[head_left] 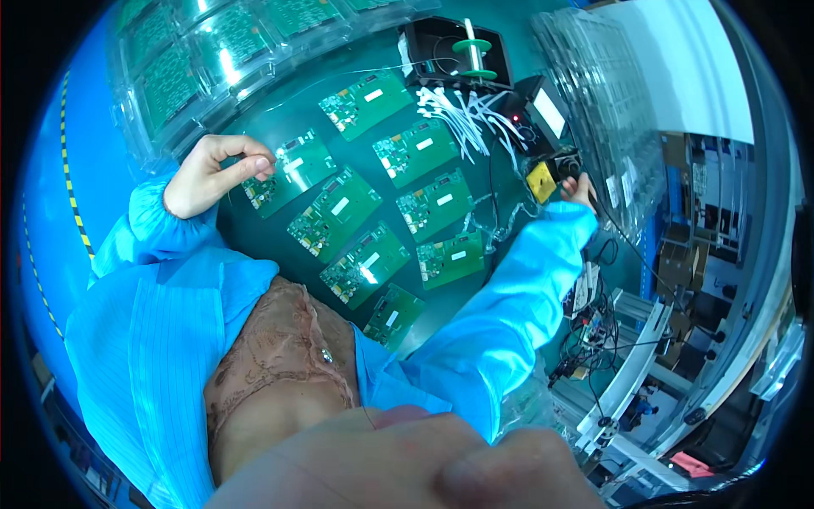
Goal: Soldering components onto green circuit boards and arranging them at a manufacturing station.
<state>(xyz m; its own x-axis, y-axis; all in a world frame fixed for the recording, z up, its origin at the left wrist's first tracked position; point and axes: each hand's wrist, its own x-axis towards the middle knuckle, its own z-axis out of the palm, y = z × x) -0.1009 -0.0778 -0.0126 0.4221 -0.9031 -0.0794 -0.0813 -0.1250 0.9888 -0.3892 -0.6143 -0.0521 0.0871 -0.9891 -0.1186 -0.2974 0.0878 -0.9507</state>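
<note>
several circuit boards (339, 222), left hand (222, 172) pinched, right hand (578, 189) near sponge (540, 183)

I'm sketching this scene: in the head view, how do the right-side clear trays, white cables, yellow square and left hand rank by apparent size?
1. Clear trays
2. White cables and left hand: too alike to rank, nearness unsure
3. Yellow square

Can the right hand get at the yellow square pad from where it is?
Probably yes: the right hand is just beside the yellow square pad, whose top face looks uncovered. Whether the hand holds anything is unclear.
</note>
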